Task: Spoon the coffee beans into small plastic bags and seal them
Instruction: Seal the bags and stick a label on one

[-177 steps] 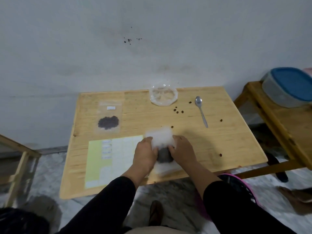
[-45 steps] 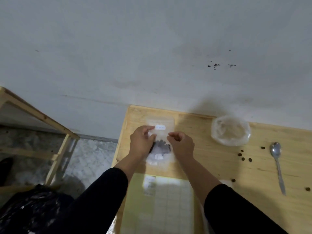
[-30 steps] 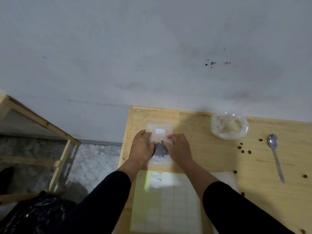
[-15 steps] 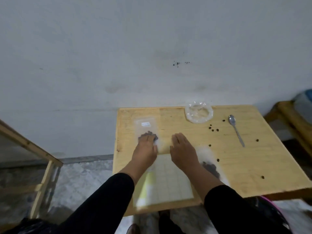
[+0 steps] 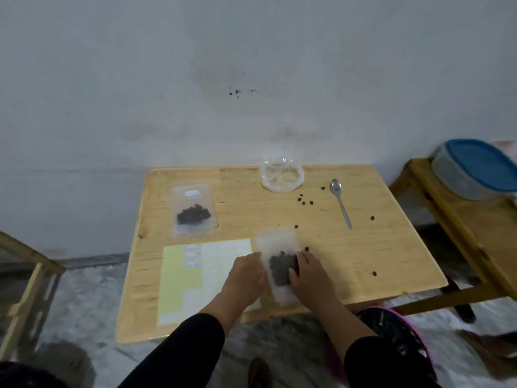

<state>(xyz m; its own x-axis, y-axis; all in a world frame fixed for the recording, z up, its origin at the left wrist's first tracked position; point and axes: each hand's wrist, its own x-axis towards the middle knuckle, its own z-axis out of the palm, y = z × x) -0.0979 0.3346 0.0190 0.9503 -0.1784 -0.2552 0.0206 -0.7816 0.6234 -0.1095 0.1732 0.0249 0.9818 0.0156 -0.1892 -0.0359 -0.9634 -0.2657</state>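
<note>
A small clear plastic bag [image 5: 277, 247] with dark coffee beans lies near the table's front edge. My left hand [image 5: 246, 275] holds its left edge. My right hand [image 5: 310, 275] grips its right side, thumb over the beans. A second filled bag [image 5: 193, 211] with a white label lies flat at the back left, apart from both hands. The metal spoon [image 5: 340, 203] lies untouched at the back right. Loose coffee beans [image 5: 305, 200] are scattered around it.
The wooden table [image 5: 363, 261] also carries a yellow-and-white label sheet [image 5: 190, 275] left of my hands and a crumpled clear bag [image 5: 281, 176] at the back. A side table with a blue-lidded container [image 5: 475, 169] stands right. A pink-rimmed bin [image 5: 391, 331] sits below.
My hands left the labelled bag at the back left and came back to the near bag, taking hold of its two sides. The camera swung right and down.
</note>
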